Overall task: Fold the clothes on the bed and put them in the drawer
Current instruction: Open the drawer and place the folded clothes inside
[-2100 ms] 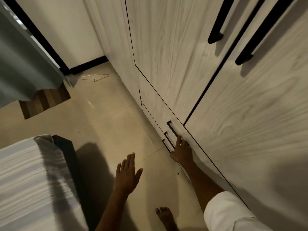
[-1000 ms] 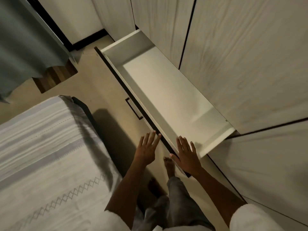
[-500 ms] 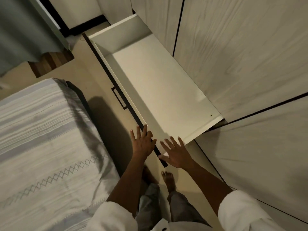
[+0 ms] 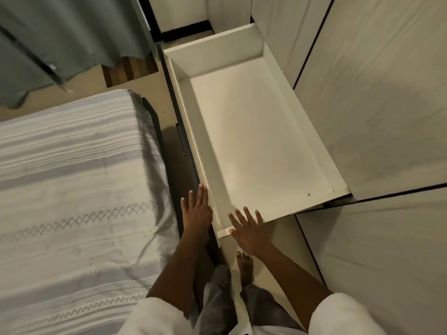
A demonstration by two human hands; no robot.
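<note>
While the drawer [image 4: 254, 131] stands open and bare, your left hand [image 4: 197, 213] and right hand [image 4: 249, 228] hover flat, holding nothing; no clothes show on the bed [image 4: 72, 177], so folding remains

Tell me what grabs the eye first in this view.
The open white drawer, pulled out from the wardrobe at centre, with nothing in it. Both hands hover open at its near end: left hand, right hand. The striped bed fills the left.
</note>
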